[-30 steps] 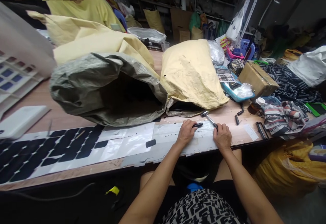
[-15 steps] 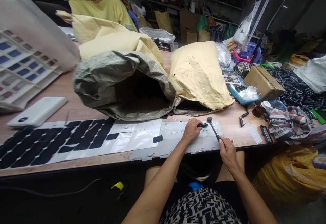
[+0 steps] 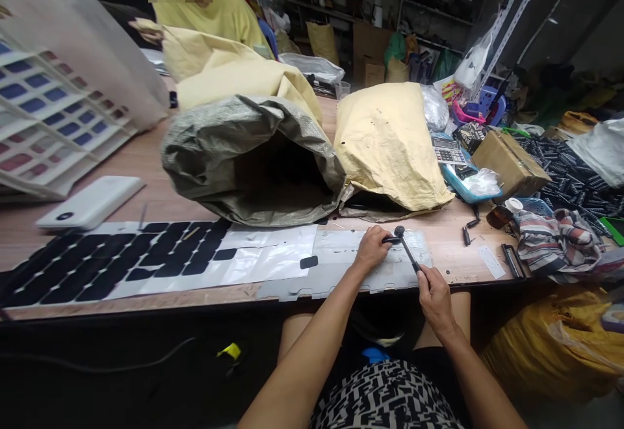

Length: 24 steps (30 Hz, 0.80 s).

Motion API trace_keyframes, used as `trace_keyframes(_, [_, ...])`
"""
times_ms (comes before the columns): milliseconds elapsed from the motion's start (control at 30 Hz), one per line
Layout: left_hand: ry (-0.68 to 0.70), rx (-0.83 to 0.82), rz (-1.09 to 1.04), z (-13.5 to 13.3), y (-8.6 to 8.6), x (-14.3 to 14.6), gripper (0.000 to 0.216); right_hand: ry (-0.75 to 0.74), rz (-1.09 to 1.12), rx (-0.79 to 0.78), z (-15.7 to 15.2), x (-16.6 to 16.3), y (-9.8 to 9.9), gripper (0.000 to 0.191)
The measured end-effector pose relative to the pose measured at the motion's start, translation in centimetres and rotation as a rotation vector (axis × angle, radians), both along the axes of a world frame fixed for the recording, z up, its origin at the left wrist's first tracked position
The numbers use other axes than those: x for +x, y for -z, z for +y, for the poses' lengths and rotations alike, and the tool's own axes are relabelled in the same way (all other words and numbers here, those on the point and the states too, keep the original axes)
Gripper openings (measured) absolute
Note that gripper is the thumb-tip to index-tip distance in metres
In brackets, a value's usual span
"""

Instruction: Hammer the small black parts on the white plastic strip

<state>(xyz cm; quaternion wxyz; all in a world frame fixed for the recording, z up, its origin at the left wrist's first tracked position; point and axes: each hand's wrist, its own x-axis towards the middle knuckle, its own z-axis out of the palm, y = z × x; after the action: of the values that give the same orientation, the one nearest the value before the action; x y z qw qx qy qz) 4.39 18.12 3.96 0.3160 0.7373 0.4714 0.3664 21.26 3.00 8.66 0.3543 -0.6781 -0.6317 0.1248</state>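
My left hand [image 3: 374, 247] is closed round a thin black rod-shaped piece [image 3: 391, 240], whose end sticks out to the right above a pale translucent sheet [image 3: 341, 273]. My right hand [image 3: 435, 296] grips the handle of a slim tool with a round dark head and silver shaft [image 3: 408, 251]. The tool's head is at the tip of the black piece, and the two appear to touch. A single black rounded patch [image 3: 309, 262] lies left of my left hand. Rows of black patches [image 3: 97, 263] cover a white sheet [image 3: 268, 260] further left.
Behind my hands lie an open grey-lined sack [image 3: 253, 162] and a yellow sack [image 3: 390, 143]. A white power bank [image 3: 90, 201] and a white crate [image 3: 73, 123] stand left. On the right are black parts [image 3: 511, 261], a brown bottle [image 3: 498, 214] and a striped cloth [image 3: 558, 240]. Across the table sits a person [image 3: 209, 26].
The round head of the tool has shifted to meet the tip of the black piece. Both hands keep their hold. The whole view has swung slightly, moving the scene rightward.
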Motion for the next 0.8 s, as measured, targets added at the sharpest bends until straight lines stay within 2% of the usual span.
trace_keyframes(167, [0.011, -0.024, 0.004, 0.0, -0.5, 0.0, 0.013, -0.03, -0.047, -0.063, 0.2, -0.2, 0.4, 0.036])
trace_keyframes(300, [-0.006, -0.039, 0.013, 0.0, -0.6, 0.1, 0.018, 0.029, -0.085, -0.054, 1.6, 1.0, 0.3, 0.036])
trace_keyframes(467, [-0.017, -0.023, 0.027, 0.0, -0.5, 0.2, 0.018, 0.192, -0.379, -0.016, 4.9, 3.0, 0.6, 0.033])
trace_keyframes(567, [-0.012, -0.021, 0.047, 0.0, -0.4, 0.2, 0.014, 0.222, -0.538, 0.016, 6.4, 3.5, 1.3, 0.03])
trace_keyframes(700, [0.013, 0.001, 0.052, 0.3, -0.7, 0.1, 0.013, 0.24, -0.659, 0.032, 6.9, 3.3, 2.0, 0.027])
trace_keyframes(800, [0.043, 0.011, 0.001, -0.5, -1.5, -0.3, 0.017, 0.246, -0.672, 0.025, 6.8, 3.1, 2.0, 0.026])
